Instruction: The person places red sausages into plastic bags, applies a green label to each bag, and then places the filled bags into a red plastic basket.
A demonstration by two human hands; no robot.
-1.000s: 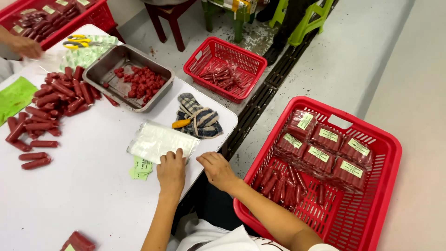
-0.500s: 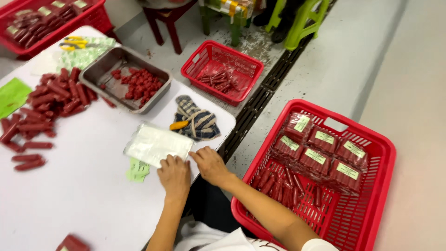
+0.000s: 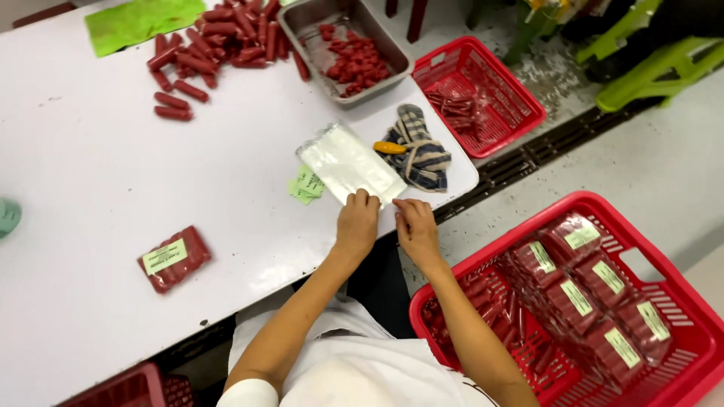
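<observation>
A stack of clear plastic bags [image 3: 348, 162] lies on the white table [image 3: 98, 196] near its front edge. My left hand [image 3: 357, 222] rests its fingertips on the stack's near end. My right hand [image 3: 414, 227] pinches at the stack's near right corner, fingers curled. Small green labels [image 3: 305, 185] lie just left of the bags. A sealed pack of red sausages with a label [image 3: 174, 258] lies further left on the table.
Loose red sausages [image 3: 215, 38] and a green sheet [image 3: 139, 19] lie at the far side, beside a grey metal tray [image 3: 302, 19] of red pieces. A striped cloth [image 3: 418, 154] with an orange tool [image 3: 389, 148] sits right of the bags. Red baskets: [image 3: 679, 279] with packs, [image 3: 490, 60] beyond.
The view has swung left and closer to the table. Both hands have moved up from the table edge onto the near end of the bag stack.
</observation>
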